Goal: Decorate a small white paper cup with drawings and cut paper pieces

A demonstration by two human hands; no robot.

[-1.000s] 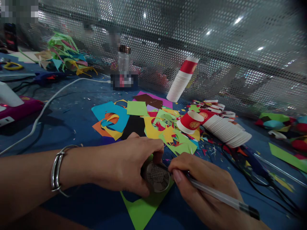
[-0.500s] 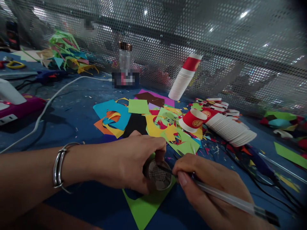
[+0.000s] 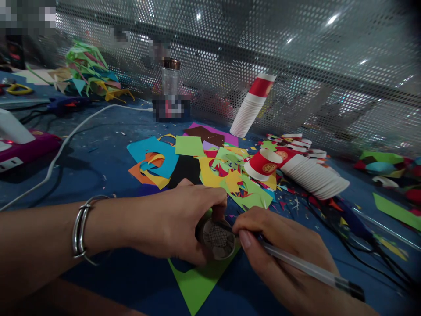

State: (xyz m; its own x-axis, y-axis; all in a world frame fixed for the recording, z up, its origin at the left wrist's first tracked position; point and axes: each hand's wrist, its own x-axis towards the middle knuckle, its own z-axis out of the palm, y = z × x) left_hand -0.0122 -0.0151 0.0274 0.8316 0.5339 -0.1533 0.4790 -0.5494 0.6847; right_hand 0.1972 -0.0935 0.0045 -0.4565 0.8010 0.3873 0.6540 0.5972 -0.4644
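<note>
My left hand [image 3: 187, 224], wearing silver bangles at the wrist, curls its thumb and fingers around a small round piece [image 3: 217, 240] that looks like the base of a paper cup. A raised rim runs round it, and dark crossed lines form a grid on its face. My right hand [image 3: 279, 254] pinches a pen [image 3: 302, 265] with a clear barrel and a black end. Its tip reaches the upper part of the gridded face; whether it touches is hard to see. Under the round piece lies a green paper sheet [image 3: 194, 285], one corner pointing towards me.
Ahead lie cut paper sheets, a blue one [image 3: 164, 153] among them, and a red-and-white paper cup [image 3: 261, 166]. One cup stack [image 3: 250, 107] leans on the perforated metal panel. Right are another stack [image 3: 312, 175] and a glue gun [image 3: 357, 221]; left, a white cable [image 3: 70, 134].
My right hand has shifted slightly left and up, and the pen's back end has moved left with it. My left hand keeps the same hold on the round piece.
</note>
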